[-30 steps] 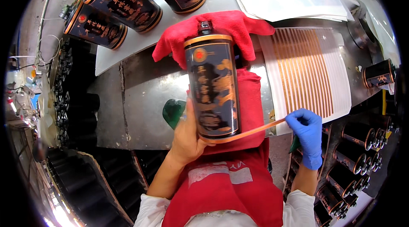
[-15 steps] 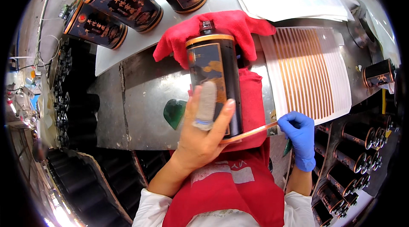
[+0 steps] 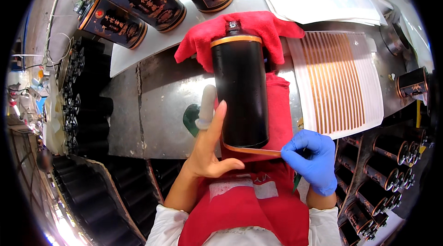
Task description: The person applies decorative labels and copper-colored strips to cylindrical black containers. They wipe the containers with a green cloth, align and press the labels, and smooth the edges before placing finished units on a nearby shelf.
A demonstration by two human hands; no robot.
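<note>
A black bottle [image 3: 241,91] with a copper band round its shoulder lies on red cloths [image 3: 278,103], neck pointing away from me. Its plain side faces up. My left hand [image 3: 207,149] is at the bottle's left side, fingers apart, a pale cover on one finger; whether it touches the bottle I cannot tell. In its blue glove, my right hand [image 3: 313,158] pinches the right end of a narrow copper strip [image 3: 256,152]. The strip runs along the bottle's near bottom edge. A dark green rounded piece [image 3: 191,119] lies left of the bottle, partly behind my left hand.
A white sheet with copper strips [image 3: 339,84] lies at the right. Decorated bottles [image 3: 145,3] stand at the far left, with white papers [image 3: 318,1] at the back. Racks of black bottles flank the metal table [image 3: 170,80] on both sides.
The bottle has rolled, so its decorated panel is out of sight. My left hand has come off its top to the left side. My right hand has moved left and nearer with the strip.
</note>
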